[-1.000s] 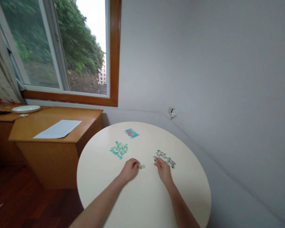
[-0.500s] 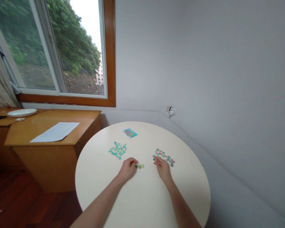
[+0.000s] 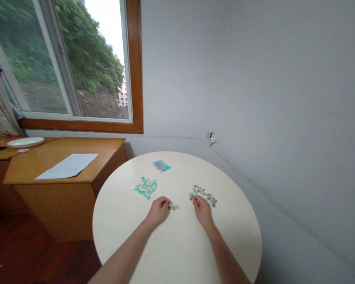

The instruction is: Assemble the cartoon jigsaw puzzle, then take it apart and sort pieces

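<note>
On a round cream table (image 3: 177, 252) my left hand (image 3: 158, 211) rests with its fingers curled, pinching a small joined cluster of puzzle pieces (image 3: 174, 206). My right hand (image 3: 202, 211) lies beside it with its fingertips closed on a piece at the near edge of a multicoloured pile of puzzle pieces (image 3: 205, 195). A second pile of teal puzzle pieces (image 3: 146, 186) lies farther left, beyond my left hand. A small picture card (image 3: 161, 166) sits near the table's far edge.
A wooden desk (image 3: 62, 185) stands left of the table with a sheet of paper (image 3: 67, 166) on it. A white plate (image 3: 25, 141) sits on another desk at the far left. A window is above; a wall socket (image 3: 211, 136) is behind the table.
Both hands stay at the same pieces. The view has shifted slightly, so everything sits a little more to the left.
</note>
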Demonstrator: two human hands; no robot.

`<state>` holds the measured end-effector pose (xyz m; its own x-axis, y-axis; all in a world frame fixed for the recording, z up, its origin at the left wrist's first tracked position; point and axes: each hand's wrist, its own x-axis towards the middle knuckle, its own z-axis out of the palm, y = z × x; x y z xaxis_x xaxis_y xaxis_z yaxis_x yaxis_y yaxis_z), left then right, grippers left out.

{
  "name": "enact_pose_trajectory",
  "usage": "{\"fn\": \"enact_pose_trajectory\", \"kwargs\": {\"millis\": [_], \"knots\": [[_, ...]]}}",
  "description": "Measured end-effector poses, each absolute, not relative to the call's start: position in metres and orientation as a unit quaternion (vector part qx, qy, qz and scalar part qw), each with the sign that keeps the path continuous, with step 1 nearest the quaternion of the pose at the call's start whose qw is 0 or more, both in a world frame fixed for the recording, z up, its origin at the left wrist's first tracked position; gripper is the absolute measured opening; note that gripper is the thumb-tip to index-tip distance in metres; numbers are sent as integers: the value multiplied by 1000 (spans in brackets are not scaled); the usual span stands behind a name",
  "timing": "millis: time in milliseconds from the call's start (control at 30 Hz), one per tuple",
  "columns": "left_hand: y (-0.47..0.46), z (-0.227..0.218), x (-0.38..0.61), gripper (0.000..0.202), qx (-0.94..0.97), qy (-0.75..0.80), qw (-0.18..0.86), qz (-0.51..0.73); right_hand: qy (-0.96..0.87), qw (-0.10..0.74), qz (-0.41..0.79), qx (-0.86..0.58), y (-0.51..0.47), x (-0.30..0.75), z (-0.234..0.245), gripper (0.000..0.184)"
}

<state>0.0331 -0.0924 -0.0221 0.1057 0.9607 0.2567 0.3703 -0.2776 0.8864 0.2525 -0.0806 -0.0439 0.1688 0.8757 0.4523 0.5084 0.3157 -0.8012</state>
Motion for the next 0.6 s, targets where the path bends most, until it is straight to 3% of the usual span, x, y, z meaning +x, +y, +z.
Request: {"fn": "enact_pose_trajectory", "kwargs": {"millis": [433, 600], "knots": [[-93, -22, 32, 22, 661, 503, 336, 444, -593, 552, 227, -540, -86, 248, -36, 24], [-95, -20, 32, 19, 666, 492, 342, 444, -569, 563, 290, -525, -86, 240, -34, 31]]}}
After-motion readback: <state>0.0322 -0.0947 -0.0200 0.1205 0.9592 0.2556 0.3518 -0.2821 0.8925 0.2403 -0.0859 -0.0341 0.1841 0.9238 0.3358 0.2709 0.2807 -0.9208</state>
